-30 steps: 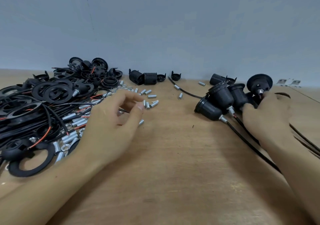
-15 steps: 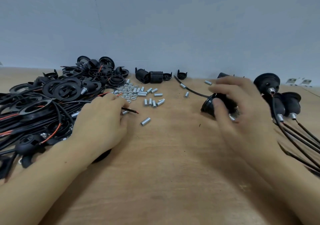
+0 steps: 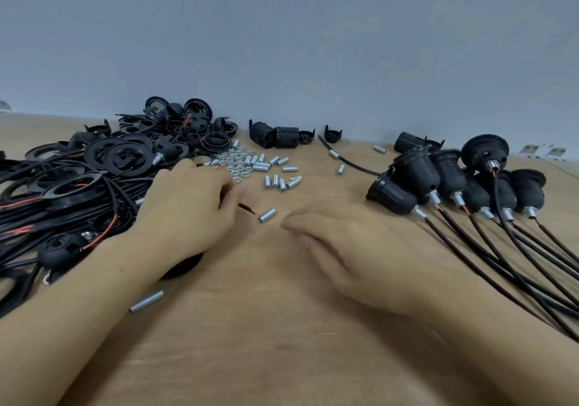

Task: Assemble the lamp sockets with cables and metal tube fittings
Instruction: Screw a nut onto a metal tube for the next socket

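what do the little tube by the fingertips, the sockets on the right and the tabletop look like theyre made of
Small tube: looks like bright plated metal, silvery and shiny, with fine ridges that suggest threading. Assembled sockets: apparently moulded black plastic, matt to slightly glossy, with ribbed bodies. Tabletop: looks like wood or plywood, light brown with visible grain and a dull, unvarnished-looking finish.
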Tool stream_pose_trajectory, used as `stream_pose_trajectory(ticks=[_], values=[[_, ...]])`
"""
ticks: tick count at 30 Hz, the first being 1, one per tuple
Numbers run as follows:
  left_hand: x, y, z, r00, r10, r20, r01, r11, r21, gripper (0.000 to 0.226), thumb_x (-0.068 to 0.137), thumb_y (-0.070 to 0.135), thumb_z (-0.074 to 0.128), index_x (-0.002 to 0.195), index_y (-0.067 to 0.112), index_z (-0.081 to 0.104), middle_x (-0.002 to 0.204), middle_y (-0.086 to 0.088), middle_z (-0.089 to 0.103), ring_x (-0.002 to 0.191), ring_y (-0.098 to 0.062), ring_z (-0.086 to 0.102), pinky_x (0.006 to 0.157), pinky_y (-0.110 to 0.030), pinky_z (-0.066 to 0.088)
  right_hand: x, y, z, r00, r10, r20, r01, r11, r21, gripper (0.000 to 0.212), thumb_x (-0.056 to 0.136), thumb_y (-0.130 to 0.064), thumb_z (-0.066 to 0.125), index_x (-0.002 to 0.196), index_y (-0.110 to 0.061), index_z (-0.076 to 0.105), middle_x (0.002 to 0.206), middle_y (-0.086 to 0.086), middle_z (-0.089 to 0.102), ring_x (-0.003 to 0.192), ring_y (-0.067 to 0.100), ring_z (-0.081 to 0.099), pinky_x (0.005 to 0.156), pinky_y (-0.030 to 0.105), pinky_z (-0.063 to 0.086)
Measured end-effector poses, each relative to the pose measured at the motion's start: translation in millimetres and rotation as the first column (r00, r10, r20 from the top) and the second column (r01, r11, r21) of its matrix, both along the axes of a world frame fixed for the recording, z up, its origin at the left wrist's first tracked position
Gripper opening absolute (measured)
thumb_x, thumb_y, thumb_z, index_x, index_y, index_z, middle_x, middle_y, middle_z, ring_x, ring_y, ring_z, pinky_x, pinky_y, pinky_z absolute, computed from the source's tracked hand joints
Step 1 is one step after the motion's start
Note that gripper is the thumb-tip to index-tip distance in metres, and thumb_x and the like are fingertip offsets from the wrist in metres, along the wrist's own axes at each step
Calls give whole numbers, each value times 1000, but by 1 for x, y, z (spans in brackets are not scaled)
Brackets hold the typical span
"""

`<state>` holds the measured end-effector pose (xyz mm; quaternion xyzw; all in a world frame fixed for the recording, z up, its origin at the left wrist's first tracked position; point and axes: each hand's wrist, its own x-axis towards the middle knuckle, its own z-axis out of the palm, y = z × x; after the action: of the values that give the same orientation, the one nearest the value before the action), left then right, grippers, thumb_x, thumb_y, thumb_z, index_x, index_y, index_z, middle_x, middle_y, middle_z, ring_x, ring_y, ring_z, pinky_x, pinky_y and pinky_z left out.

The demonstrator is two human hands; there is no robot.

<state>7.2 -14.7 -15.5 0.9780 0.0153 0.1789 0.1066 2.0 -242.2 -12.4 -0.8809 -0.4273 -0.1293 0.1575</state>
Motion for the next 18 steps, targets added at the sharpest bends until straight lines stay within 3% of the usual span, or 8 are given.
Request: stream_pose_trajectory(ticks=[3, 6, 9, 11, 14, 18], values=[[8, 4, -1, 999, -6, 35, 6, 1000, -18, 13, 91, 32, 55, 92, 25, 66, 98, 3, 66, 99, -24, 48, 85, -41, 43, 7, 20, 5, 999, 28, -43, -29, 999, -38, 36, 96, -14, 44, 129, -28, 49, 126, -5, 60, 107, 23, 59, 79, 43, 53], [21, 1, 1, 997, -81, -9, 80, 995, -63, 26, 90, 23, 55, 111, 16, 68, 113, -4, 68, 114, -29, 51, 96, -46, 43, 19, 34, 4, 1000, 0, -12, -2, 986, -169, 48, 90, 3, 50, 129, -25, 51, 130, -8, 53, 113, 22, 55, 77, 37, 53], [29, -3, 0, 995, -97, -40, 92, 990, -102, 20, 89, 21, 54, 89, 20, 74, 85, -2, 72, 91, -28, 61, 82, -40, 49, 24, 26, 4, 998, -48, -29, 41, 973, -229, 33, 97, -9, 50, 124, -26, 57, 117, -8, 55, 102, 20, 55, 75, 37, 50], [31, -4, -3, 998, -61, 1, 60, 994, -91, 21, 87, 18, 58, 82, 28, 76, 81, 3, 73, 85, -24, 63, 74, -35, 50, 21, 15, 4, 996, -83, -24, 75, 969, -237, 22, 101, -23, 44, 117, -22, 60, 109, -4, 54, 95, 24, 55, 76, 41, 50], [33, -3, -4, 999, -38, 36, 43, 985, -165, 17, 86, 20, 64, 81, 31, 76, 84, 7, 71, 85, -21, 64, 73, -33, 53, 14, 4, 1, 991, -134, -18, 131, 984, -119, 25, 100, -33, 47, 109, -19, 65, 108, -4, 53, 89, 24, 57, 75, 42, 49], [35, -1, -6, 998, -55, 13, 56, 987, -148, 22, 90, 26, 61, 109, 26, 73, 110, 2, 69, 108, -24, 59, 92, -41, 49, 14, 0, -6, 982, -164, -99, 164, 986, -3, 19, 96, -35, 56, 107, -24, 65, 102, -9, 58, 92, 16, 56, 81, 40, 48]])
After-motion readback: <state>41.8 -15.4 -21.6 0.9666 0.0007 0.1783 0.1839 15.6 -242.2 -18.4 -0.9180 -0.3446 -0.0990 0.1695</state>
